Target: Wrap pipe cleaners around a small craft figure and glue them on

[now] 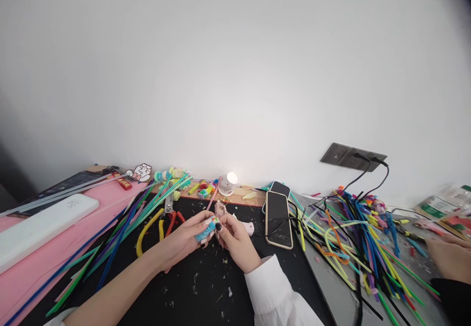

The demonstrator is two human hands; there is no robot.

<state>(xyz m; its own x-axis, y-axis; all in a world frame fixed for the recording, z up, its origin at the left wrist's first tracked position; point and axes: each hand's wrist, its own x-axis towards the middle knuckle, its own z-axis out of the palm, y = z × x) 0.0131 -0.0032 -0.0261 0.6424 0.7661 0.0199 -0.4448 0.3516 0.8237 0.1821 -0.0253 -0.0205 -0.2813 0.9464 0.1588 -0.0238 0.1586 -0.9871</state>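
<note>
Above the black mat [206,291], my left hand [187,237] is closed around a small coiled piece of blue fuzzy pipe cleaner [204,232] with some yellow and orange at its top. My right hand [237,241] pinches at the upper end of the same piece; its fingertips meet those of the left hand, so the exact grip is partly hidden. Just behind the fingers lies a fluffy brownish-pink item [220,208]. To the left of my left hand are yellow-handled pliers [140,235] and a red-handled tool [170,224].
A lit white cup-shaped lamp [228,185] stands by the wall. Phones, the nearer one [278,223] face up, lie right of my hands with black cables. Pipe cleaners [379,247] heap on the right; others cross the pink sheet [91,228]. Another person's hand [447,257] is far right.
</note>
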